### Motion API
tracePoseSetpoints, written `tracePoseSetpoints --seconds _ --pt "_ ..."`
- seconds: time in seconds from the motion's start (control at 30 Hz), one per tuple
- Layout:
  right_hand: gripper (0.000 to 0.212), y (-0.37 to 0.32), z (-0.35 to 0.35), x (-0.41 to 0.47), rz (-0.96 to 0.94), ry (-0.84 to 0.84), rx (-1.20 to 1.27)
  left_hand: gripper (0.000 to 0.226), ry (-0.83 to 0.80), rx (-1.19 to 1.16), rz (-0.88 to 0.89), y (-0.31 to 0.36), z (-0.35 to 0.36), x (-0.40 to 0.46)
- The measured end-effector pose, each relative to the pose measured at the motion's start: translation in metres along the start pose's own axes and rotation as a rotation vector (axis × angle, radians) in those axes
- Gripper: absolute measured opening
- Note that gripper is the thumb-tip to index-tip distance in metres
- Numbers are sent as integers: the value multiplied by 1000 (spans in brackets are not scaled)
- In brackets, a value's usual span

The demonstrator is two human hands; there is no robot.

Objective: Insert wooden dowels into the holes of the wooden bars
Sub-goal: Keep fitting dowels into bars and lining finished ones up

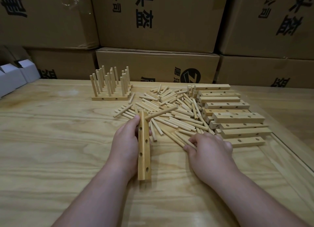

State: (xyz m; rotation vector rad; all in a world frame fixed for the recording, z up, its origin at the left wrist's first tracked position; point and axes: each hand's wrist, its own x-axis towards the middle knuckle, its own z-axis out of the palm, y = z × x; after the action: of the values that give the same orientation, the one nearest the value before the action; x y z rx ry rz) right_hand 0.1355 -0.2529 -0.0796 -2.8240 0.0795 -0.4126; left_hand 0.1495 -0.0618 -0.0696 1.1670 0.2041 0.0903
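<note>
My left hand (124, 145) grips a wooden bar (144, 152) with several holes along one face, held lengthwise above the table. One dowel (161, 113) sticks out of the bar's far end hole, pointing right. My right hand (209, 150) pinches a loose dowel (184, 141) at the near edge of the dowel pile (169, 107). A stack of bars without dowels (227, 114) lies to the right of the pile. Finished bars with upright dowels (110, 85) stand at the back left.
The work surface is a pale wooden table (68, 141). Stacked cardboard boxes (158, 22) form a wall right behind it. Small white boxes (15, 75) sit at the far left edge. A groove runs along the table's right side (288, 152).
</note>
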Motion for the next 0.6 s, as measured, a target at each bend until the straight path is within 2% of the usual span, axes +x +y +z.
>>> tracePoseSetpoints --seconds 0.17,0.27,0.37,0.47,0.6 --pt "21 1 1 -2 -15 40 24 41 -2 6 6 -1 0 0" --pt "7 1 -4 0 -109 156 274 41 0 -6 9 -1 -1 1" --pt "10 -3 -9 -4 -246 130 533 39 1 -10 21 -2 0 1" --pt "9 -9 -11 -12 -381 117 589 38 -4 6 36 -3 -1 0" --pt "10 -11 -12 -13 -446 116 601 38 -15 63 68 -2 0 -2"
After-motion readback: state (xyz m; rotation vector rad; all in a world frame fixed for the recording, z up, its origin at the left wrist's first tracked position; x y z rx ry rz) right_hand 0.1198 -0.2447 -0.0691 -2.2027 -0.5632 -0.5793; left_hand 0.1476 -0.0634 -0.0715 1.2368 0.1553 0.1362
